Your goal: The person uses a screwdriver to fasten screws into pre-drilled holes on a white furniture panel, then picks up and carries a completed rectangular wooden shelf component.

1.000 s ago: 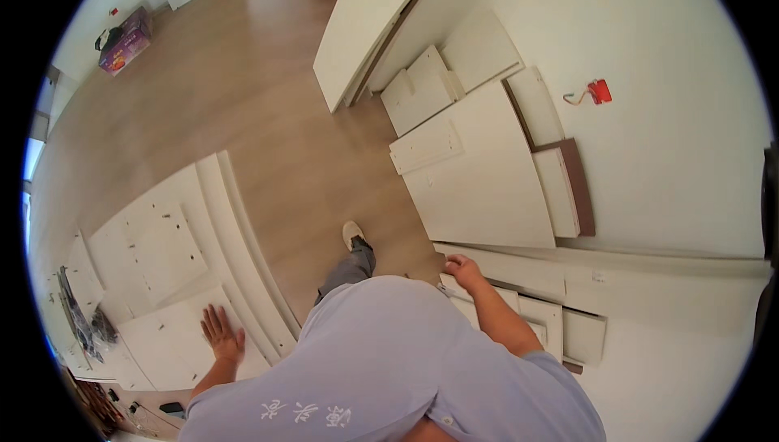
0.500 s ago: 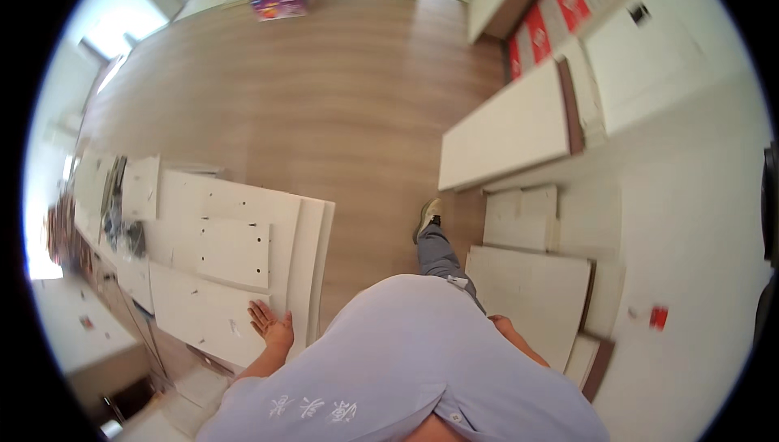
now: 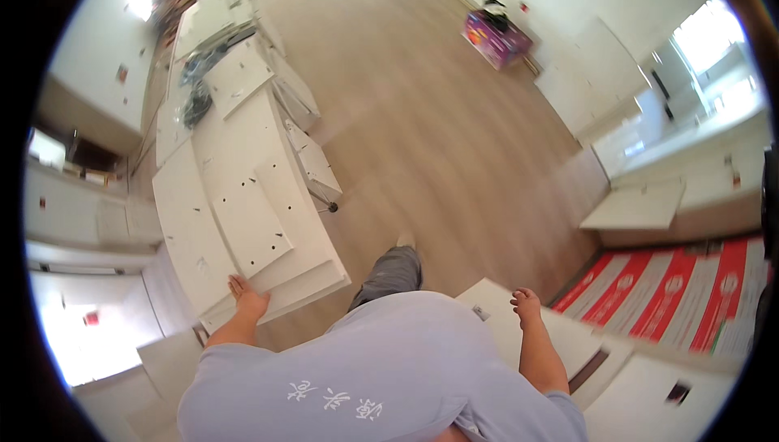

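Note:
My left hand (image 3: pixel 250 299) rests with its fingers spread on the near end of a stack of white panels. Under its fingertips lies a long white panel (image 3: pixel 185 223). Beside that, a smaller white panel (image 3: pixel 250 221) with dark holes and small pegs lies on a wider board (image 3: pixel 280 170). My right hand (image 3: pixel 527 304) is held out to the right with loosely bent fingers and nothing in it. Below and left of it is another white panel (image 3: pixel 495 312), apparently not touched.
Clear plastic bags (image 3: pixel 197 103) lie farther along the stack. A small wheel (image 3: pixel 333 207) shows beside the stack. On the wood floor (image 3: pixel 381 93) stands a purple box (image 3: pixel 497 38) with a dark item on top. Red-and-white wrapped packs (image 3: pixel 673 288) lie at the right.
My view has turned left, so the panel stack now runs away ahead and the purple box sits at right. My right hand has moved up and outward. The left hand stays at the stack.

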A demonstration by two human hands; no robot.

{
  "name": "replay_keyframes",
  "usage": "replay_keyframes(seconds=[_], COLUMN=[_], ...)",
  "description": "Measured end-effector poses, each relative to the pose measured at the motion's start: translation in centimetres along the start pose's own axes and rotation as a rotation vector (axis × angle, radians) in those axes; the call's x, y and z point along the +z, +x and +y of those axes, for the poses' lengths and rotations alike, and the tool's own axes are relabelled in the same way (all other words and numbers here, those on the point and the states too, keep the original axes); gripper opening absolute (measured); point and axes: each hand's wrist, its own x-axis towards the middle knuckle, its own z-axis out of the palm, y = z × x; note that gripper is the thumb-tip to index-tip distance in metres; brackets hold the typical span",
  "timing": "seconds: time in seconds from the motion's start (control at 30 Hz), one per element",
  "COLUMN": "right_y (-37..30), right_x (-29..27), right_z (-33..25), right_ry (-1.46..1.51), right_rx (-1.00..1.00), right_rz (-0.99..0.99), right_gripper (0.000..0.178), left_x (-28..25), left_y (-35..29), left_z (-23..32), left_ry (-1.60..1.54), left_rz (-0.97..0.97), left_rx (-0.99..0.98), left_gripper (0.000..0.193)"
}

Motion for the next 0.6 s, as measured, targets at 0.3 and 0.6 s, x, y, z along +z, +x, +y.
replay_keyframes(seconds=[0.3,0.6], right_y=[14.7,24.8], right_x=[3.4,8.3], right_z=[-20.8,-33.5], right_ry=[-0.018,-0.376], right_rx=[0.008,-0.009], right_rz=[-0.092,-0.347], right_gripper=[0.031,0.033], left_x=[2.4,3.2], left_y=[2.0,1.9], left_z=[3.0,13.0], left_ry=[-0.046,0.176], left_rz=[-0.028,-0.482], left_rx=[-0.287,-0.31], left_gripper=[0.099,0.045])
